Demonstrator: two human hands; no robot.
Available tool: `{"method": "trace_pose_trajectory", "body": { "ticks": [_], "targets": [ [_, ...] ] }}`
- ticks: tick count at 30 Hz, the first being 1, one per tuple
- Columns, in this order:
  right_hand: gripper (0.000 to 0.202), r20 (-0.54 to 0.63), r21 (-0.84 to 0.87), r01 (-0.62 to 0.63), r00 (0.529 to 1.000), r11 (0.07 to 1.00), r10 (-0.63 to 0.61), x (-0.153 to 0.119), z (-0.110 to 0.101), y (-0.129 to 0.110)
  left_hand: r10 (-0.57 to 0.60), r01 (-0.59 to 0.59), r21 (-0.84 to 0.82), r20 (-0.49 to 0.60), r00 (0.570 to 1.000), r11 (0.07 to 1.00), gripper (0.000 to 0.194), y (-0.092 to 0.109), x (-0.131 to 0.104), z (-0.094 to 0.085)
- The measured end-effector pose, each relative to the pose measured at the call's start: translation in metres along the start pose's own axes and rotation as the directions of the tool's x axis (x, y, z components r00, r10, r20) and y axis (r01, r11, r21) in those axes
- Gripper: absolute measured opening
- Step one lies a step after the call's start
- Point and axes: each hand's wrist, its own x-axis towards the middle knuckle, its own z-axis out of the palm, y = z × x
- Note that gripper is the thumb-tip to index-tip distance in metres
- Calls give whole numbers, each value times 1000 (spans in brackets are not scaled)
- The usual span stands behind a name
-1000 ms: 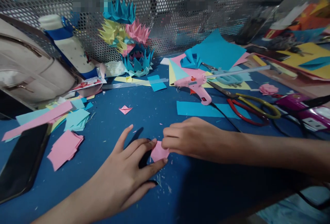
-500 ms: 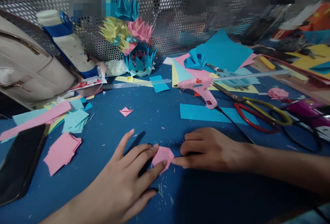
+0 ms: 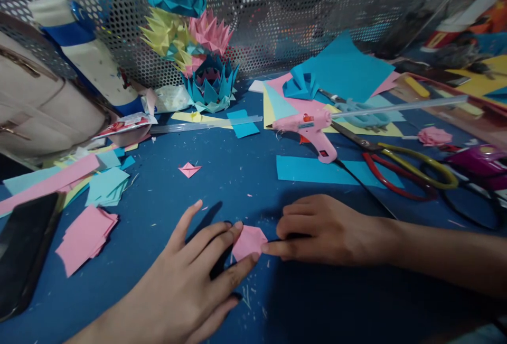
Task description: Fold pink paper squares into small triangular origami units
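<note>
Both hands flat on the blue table (image 3: 158,191): left hand (image 3: 186,280) open, fingers pinning one pink square (image 3: 249,242), right hand (image 3: 325,230) half curled, fingertip pressing its edge. Behind lie one glue gun (image 3: 311,127), two scissors (image 3: 400,167), four paper flowers (image 3: 198,53).

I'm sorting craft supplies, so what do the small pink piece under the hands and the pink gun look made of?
The small pink piece looks like thin matte paper, with crisp folded edges. The pink gun looks like smooth moulded plastic with a slight sheen, probably a glue gun.

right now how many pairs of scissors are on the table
2, maybe more under the clutter. The red-and-yellow-handled scissors lie right of the pink glue gun; the light-blue-handled scissors lie behind it, on the paper sheets.
</note>
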Motion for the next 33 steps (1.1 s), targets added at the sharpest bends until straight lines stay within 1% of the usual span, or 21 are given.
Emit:
{"method": "trace_pose_trajectory", "body": {
  "ticks": [2,5,7,9,10,12,14,16,19,24,27,33],
  "targets": [
    [19,-2,-8,15,1000,1000,-15,0,0,0,-2,2,-1,-3,1000,1000,38,0,0,-1],
    [18,-49,-8,16,999,1000,-16,-2,3,-1,-16,16,-20,-12,1000,1000,37,1,0,-2],
    [18,-67,40,-44,997,998,47,-1,5,-2,-17,16,-27,-21,1000,999,37,1,-1,-2],
    [20,-58,166,-144,986,976,156,2,7,-2,0,0,-21,-16,1000,1000,37,1,-1,-3],
    [20,-37,249,-206,974,946,222,4,7,-3,5,-6,-18,-13,1000,1000,37,0,-1,-3],
    [15,40,397,-335,937,855,348,11,7,-3,10,-11,-19,-12,1000,1000,37,0,-1,-2],
    [8,154,438,-454,888,776,433,19,5,-4,1,-1,-25,-21,1000,1000,37,0,-2,-2],
    [3,219,424,-509,860,749,460,25,4,-5,2,-2,-28,-24,1000,1000,38,0,-2,-1],
    [2,228,396,-525,851,753,473,28,2,-7,5,-5,-31,-1,1000,1000,42,-1,-3,-2],
    [1,221,376,-524,852,764,475,28,3,-10,8,-6,-30,61,998,1000,45,-1,-1,-6],
    [2,213,373,-527,850,764,482,28,3,-10,3,0,-37,61,998,999,45,-1,-1,-6],
    [1,237,340,-533,846,775,478,29,2,-11,-5,7,-52,51,999,999,44,0,0,-5]
  ]
}}
